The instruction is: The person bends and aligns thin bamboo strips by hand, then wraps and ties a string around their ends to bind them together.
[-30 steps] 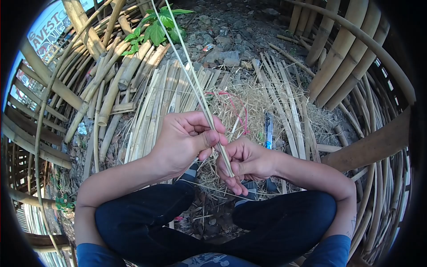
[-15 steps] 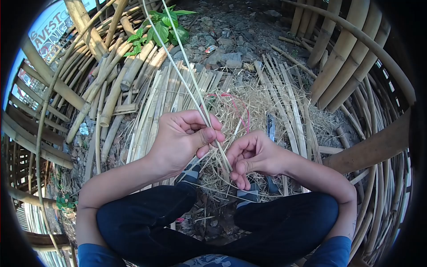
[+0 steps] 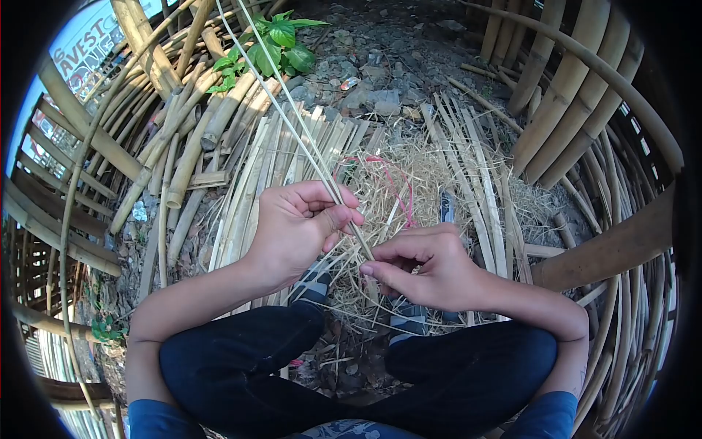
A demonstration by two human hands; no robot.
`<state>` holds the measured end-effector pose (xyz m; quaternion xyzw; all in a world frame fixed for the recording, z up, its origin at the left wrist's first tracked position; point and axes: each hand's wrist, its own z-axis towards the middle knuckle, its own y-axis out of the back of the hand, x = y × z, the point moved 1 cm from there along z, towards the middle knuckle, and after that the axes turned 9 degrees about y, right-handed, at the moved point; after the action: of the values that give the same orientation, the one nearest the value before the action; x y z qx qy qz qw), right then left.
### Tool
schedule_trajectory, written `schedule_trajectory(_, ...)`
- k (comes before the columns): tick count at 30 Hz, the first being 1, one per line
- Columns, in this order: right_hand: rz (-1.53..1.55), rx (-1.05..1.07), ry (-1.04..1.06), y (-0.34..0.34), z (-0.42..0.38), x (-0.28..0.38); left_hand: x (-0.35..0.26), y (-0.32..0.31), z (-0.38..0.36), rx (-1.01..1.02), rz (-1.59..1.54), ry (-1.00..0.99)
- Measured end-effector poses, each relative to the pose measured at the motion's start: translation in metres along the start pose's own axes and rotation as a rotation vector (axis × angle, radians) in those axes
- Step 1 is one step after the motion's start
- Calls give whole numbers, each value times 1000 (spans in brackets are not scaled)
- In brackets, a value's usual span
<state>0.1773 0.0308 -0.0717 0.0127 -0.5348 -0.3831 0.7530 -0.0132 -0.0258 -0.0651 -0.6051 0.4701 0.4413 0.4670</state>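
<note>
Two thin pale bamboo strips (image 3: 292, 132) run from the top of the view down between my hands, close together at the lower end. My left hand (image 3: 307, 223) pinches them between thumb and fingers a little above that end. Lower and to the right, my right hand (image 3: 417, 267) has thumb and index finger closed on the strips near their ends. The tips are partly hidden by its fingers. Beneath my hands lies a heap of fine bamboo shavings (image 3: 398, 168), crossed by a pink string (image 3: 398, 192). A knife blade (image 3: 447, 207) shows just beyond my right hand.
Flat split bamboo slats (image 3: 245, 190) lie to the left of the shavings, with more slats (image 3: 475, 175) on the right. Bamboo poles (image 3: 190, 157) are piled at left; thick poles (image 3: 567, 88) stand at right. A green plant (image 3: 274, 47) grows beyond.
My right hand has turned and moved slightly up, bringing its thumb and finger onto the strips' lower ends. The strips' upper parts have shifted left; my left hand keeps its pinch.
</note>
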Motion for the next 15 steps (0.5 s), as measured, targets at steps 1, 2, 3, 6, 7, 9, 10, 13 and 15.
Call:
schedule_trajectory(1, 87, 8, -85, -1, 0, 1, 0, 0, 0, 0, 0, 1)
schedule_trajectory(2, 87, 7, -86, -1, 1, 3, 0, -1, 0, -11, 1, 13)
schedule_trajectory(3, 223, 6, -264, -1, 2, 5, 0, -1, 0, -22, 1, 26)
schedule_trajectory(6, 383, 26, -486, 1, 5, 2, 0, -6, 0, -75, -11, 11)
schedule_trajectory(7, 409, 44, -531, 2, 6, 1, 1, -6, 0, -75, -11, 12)
schedule_trajectory(9, 434, 53, -553, 2, 7, -3, 3, -6, 0, -81, -6, -4)
schedule_trajectory(10, 457, 62, -574, 3, 7, -4, 4, -7, 0, -79, -6, -3)
schedule_trajectory(13, 579, 75, -679, 6, 9, -7, 4, -8, -1, -70, -18, -34)
schedule_trajectory(15, 601, 90, -690, 7, 9, -10, 3, -9, -2, -68, 14, -15)
